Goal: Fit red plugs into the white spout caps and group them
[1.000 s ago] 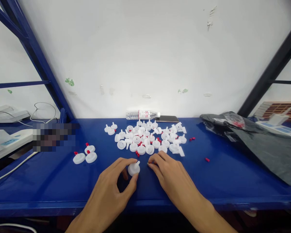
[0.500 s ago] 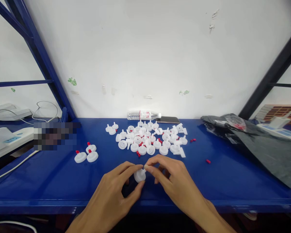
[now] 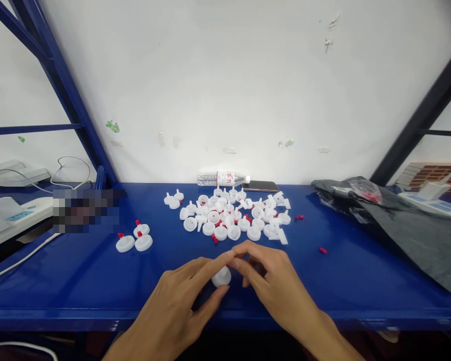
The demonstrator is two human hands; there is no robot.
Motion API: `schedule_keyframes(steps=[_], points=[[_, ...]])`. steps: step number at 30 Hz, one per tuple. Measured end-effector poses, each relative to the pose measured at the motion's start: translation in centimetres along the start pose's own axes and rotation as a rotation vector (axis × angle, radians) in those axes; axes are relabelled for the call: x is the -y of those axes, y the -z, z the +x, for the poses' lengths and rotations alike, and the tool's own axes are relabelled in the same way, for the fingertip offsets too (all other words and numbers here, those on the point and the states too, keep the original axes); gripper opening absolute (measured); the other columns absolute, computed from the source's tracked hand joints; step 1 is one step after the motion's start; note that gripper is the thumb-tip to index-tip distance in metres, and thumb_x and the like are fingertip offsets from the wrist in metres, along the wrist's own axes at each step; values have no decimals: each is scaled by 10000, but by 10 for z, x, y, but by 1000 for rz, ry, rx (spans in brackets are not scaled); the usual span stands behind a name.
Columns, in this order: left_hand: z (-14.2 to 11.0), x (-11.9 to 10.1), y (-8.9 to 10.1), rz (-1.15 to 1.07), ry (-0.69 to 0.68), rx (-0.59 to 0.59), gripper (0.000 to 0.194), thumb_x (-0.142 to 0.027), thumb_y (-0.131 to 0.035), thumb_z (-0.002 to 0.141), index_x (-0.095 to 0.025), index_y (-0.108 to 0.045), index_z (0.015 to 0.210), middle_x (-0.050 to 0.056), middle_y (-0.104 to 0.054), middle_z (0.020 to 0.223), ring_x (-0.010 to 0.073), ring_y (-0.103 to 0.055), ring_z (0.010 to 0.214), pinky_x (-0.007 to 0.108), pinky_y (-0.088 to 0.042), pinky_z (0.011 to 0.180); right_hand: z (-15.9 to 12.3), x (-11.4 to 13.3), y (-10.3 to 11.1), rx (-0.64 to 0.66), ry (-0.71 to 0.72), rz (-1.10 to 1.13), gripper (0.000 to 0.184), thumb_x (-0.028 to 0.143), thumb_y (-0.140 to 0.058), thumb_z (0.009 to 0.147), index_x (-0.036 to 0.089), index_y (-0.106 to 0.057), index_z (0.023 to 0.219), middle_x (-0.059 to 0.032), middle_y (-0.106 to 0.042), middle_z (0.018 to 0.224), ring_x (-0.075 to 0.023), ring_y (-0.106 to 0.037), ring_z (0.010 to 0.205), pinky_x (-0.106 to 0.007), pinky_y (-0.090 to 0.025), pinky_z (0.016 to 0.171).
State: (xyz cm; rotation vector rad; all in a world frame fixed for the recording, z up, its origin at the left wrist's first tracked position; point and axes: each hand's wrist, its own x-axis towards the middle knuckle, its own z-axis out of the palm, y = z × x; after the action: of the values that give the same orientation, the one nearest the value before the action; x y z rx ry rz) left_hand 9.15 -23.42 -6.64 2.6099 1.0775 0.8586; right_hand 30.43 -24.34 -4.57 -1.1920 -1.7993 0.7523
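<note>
Near the table's front edge, my left hand grips a white nozzle cap between thumb and fingers. The nozzle leans up and to the right. My right hand pinches a small red tip at the nozzle's end; only a sliver of red shows. Both index fingers meet above it. Beyond my hands lies a pile of white nozzle caps mixed with red tips. To the left, three white caps stand with red tips on their nozzles.
A clear bottle lies by the wall beside a dark phone. A loose red tip is to the right. Black plastic bags cover the right side. A white power strip and cable are on the left.
The nozzle cap has shifted slightly right and down in my left hand. My left index finger now reaches to the nozzle's end, against my right fingers. A bit of red now shows there.
</note>
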Motion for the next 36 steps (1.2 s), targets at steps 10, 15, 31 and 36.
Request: schedule_keyframes(steps=[10, 15, 31, 36], points=[[0, -2, 2, 16, 24, 52, 559, -280, -538, 1023, -372, -347, 1540, -8, -677, 970, 157, -662, 815, 253, -504, 655, 1, -2, 0, 35, -3, -35, 177, 317, -562, 1022, 267, -732, 1007, 46, -720, 851, -104, -613, 623, -230, -465, 652], [2, -3, 2, 16, 53, 73, 499, -277, -529, 1021, -370, -392, 1492, 5, -701, 1091, 185, -698, 939, 291, -550, 727, 0, -2, -1, 48, 11, -153, 156, 351, -612, 998, 263, -736, 964, 43, -723, 852, -128, -628, 697, -257, -438, 677], [5, -2, -2, 98, 103, -50, 448, -262, -504, 1001, -349, -457, 1439, 0, -717, 1104, 173, -734, 844, 274, -562, 683, -5, -1, -2, 62, 54, -266, 223, 299, -504, 1044, 279, -726, 1035, 17, -722, 915, -161, -658, 782, -291, -452, 744], [4, 14, 8, 367, 277, -139, 308, -329, -486, 1007, -286, -531, 1308, 30, -733, 989, 240, -734, 849, 327, -543, 673, -4, -3, -2, 8, 33, -273, 231, 291, -498, 1039, 261, -727, 1046, -3, -735, 915, -176, -677, 768, -309, -477, 754]])
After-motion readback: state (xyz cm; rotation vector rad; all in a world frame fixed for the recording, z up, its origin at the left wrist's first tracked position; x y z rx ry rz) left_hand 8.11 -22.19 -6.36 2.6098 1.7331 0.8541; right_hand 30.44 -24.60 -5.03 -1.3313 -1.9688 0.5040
